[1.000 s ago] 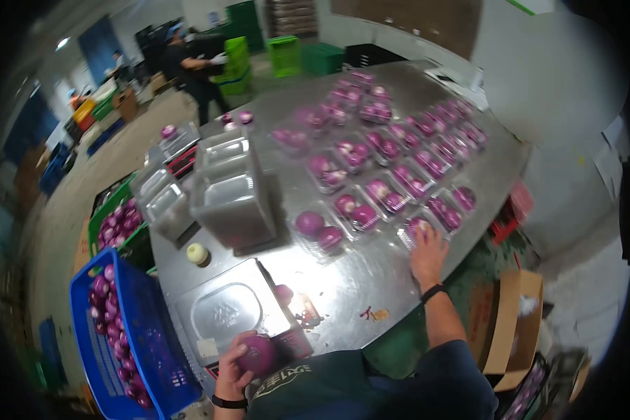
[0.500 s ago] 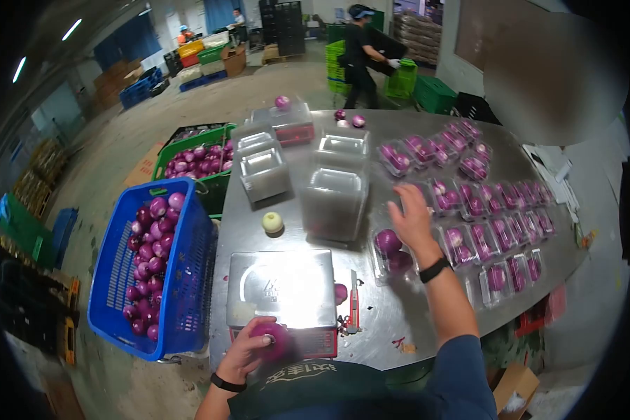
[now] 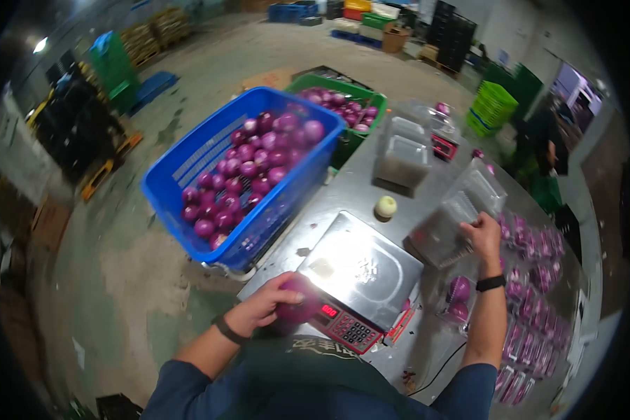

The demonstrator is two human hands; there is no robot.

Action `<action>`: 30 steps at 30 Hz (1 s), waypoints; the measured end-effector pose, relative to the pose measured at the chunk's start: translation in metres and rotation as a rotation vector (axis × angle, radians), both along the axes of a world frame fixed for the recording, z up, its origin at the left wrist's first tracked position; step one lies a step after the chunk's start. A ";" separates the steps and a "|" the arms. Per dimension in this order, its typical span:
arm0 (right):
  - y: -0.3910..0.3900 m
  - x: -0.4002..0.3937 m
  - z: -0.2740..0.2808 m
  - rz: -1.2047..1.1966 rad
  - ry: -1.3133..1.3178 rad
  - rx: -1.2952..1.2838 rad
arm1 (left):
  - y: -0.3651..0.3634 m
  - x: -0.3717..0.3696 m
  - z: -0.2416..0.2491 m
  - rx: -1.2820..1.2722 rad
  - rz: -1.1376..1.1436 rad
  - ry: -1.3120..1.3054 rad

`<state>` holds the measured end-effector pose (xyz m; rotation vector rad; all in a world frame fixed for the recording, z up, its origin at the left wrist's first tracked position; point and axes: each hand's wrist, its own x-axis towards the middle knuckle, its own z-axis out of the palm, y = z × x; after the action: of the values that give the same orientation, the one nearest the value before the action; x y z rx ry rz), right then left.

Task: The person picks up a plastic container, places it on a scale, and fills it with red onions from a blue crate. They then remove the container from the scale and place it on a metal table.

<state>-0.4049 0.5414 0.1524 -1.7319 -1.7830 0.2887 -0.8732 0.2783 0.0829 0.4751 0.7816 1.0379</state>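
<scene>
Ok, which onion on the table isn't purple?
The pale onion, sitting alone just beyond the scale; the other onions are purple.

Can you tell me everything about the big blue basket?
The blue basket is oblong and open at the top, and it looks like plastic. Its walls have rows of narrow slots. It sits beside the metal table, close to the green basket. Lots of round purple onions are piled inside, touching each other, and some look shiny. What it stands on is mostly hidden.
</scene>
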 end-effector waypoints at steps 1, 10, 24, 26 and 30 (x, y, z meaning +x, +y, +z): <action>-0.002 -0.006 0.002 -0.056 -0.039 0.034 | 0.003 -0.003 0.002 0.010 -0.002 -0.007; -0.155 -0.145 -0.074 0.639 -0.265 -0.246 | 0.029 -0.019 0.035 -0.007 0.065 -0.017; -0.187 -0.301 -0.016 0.644 0.745 -0.154 | 0.066 -0.049 0.098 0.116 -0.517 0.201; -0.179 -0.295 -0.031 0.499 0.953 -0.137 | 0.069 -0.090 0.125 0.365 -0.545 0.645; -0.175 -0.265 -0.043 0.199 1.082 -0.289 | 0.099 -0.193 0.167 0.545 -0.187 1.050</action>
<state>-0.6703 0.3661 0.1096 -1.1475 -1.0972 1.3259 -1.0659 0.3776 0.2500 1.6037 1.3298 0.7729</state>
